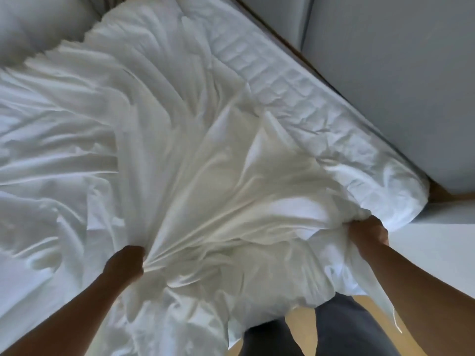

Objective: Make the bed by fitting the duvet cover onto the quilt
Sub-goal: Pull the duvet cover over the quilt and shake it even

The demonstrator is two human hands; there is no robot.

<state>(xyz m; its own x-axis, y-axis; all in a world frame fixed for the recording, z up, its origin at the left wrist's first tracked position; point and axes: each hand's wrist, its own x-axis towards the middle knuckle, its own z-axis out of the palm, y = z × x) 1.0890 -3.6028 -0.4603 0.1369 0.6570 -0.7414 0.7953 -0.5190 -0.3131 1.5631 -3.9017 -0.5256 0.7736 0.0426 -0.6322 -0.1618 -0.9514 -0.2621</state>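
At the foot of the bed we stand with both arms out over a heap of white cloth, and each of our hands has a fistful of it. Our left hand (pixel 126 263) is curled tight round a gather of the duvet cover (pixel 200 191), with creases fanning away from the fist toward the far end of the bed. Our right hand (pixel 367 232) grips a thicker, puffier bunch near the bed's right corner, which we take to be a corner of the quilt (pixel 280 80) caught through the cover, though we cannot tell where one layer ends and the other begins inside the fist. The stitched, padded quilt shows bare along the right side of the mattress (pixel 30 276), running away from us toward the pillow (pixel 33 24) at the head. So the long axis of the bedding lies straight ahead of us, from our hands toward the headboard end, and the near edge hangs between our two fists and down over our dark trousers (pixel 344 330). Our right hand sits farther forward and out toward the corner; our left is closer in and nearer the middle of the bed. By our reckoning the cover is only partly drawn over, since a strip of quilt is uncovered on the right. Any shake or pull would need to run along that axis, away from and back toward us, with both grips kept firm.
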